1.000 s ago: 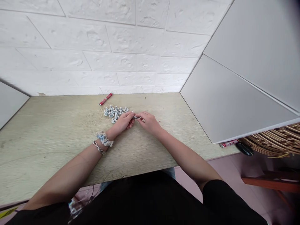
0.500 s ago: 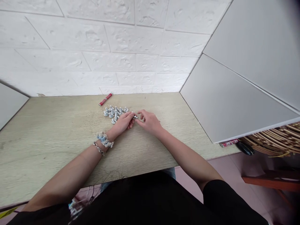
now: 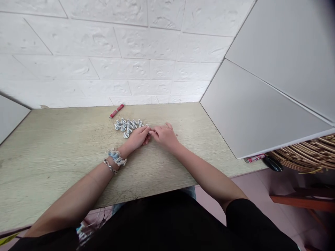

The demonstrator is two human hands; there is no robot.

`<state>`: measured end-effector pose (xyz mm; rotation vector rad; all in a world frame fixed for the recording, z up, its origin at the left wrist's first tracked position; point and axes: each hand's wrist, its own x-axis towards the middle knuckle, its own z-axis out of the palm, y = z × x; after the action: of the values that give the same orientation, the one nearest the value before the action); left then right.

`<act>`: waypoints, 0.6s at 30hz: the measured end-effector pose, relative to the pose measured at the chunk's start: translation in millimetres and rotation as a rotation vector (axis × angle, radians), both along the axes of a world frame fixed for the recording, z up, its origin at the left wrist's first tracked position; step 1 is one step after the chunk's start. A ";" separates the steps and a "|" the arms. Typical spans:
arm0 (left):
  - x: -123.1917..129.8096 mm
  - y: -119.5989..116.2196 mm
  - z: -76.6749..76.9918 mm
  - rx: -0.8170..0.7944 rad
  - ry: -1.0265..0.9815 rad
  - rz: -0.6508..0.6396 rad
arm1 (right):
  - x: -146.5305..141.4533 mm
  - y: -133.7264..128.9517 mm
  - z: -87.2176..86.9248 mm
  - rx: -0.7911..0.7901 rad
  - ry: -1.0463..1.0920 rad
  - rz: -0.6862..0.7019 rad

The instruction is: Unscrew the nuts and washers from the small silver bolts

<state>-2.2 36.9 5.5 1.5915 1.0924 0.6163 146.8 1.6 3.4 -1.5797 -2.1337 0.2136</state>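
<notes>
My left hand (image 3: 139, 137) is closed on a small metal bolt, mostly hidden behind the fingers. Fingertips of my right hand (image 3: 163, 136) pinch at the same spot, meeting the left thumb and forefinger; the little finger sticks out. Just left of the hands, several silver bolts with wide washers (image 3: 129, 126) stand upright in a close group on the table, shanks pointing up. One bolt at the front (image 3: 126, 135) sits slightly apart from the others. A scrunchie (image 3: 117, 157) and a chain bracelet (image 3: 110, 166) circle my left wrist.
A red tube-like stick (image 3: 116, 111) lies behind the bolts on the wooden table (image 3: 65, 146). A white brick-patterned wall (image 3: 104, 69) closes the back, grey panels (image 3: 256, 97) the right. A red-patterned stick (image 3: 255, 158) and a black object (image 3: 273, 163) lie at the right edge.
My right hand has moved left, its fingers closing from apart to a pinch against my left fingertips. My left hand stays nearly in place. The view has shifted slightly.
</notes>
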 end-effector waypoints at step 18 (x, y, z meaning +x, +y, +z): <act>-1.4 2.4 -0.4 -0.160 -0.198 -0.013 | 3.8 -0.3 2.4 0.042 0.058 0.072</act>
<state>-3.6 39.3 5.1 1.3683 0.9581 0.6468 150.6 1.3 5.8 -1.4572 -2.1385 0.2343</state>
